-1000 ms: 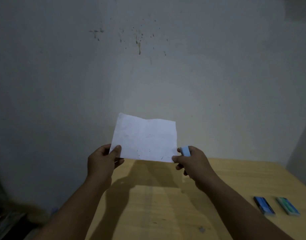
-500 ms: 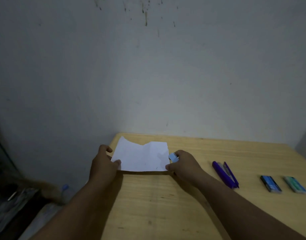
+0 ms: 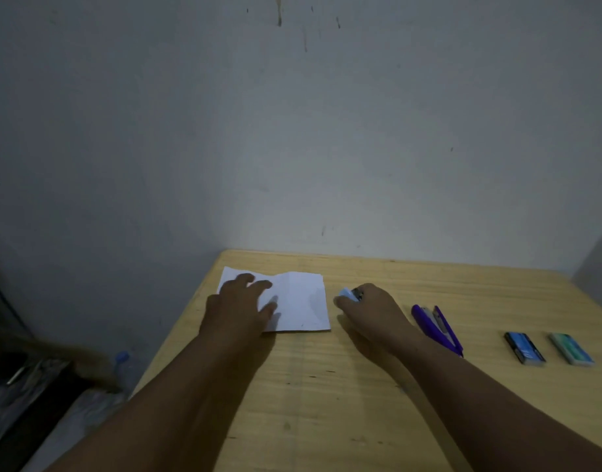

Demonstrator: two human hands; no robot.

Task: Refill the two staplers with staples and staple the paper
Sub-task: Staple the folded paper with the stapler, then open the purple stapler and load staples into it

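Left hand (image 3: 240, 306) lies flat on the creased white paper sheet (image 3: 299, 301); right hand (image 3: 367, 306) beside it grips a small light-blue stapler (image 3: 347, 295). Unpinned, the sheet could slide.

Both forearms reached forward from the bottom edge. The left hand (image 3: 240, 303) lay palm down with its fingers spread and nearly straight. The right hand (image 3: 369, 306) was curled, its grip closed around a small light-blue object (image 3: 347, 295).
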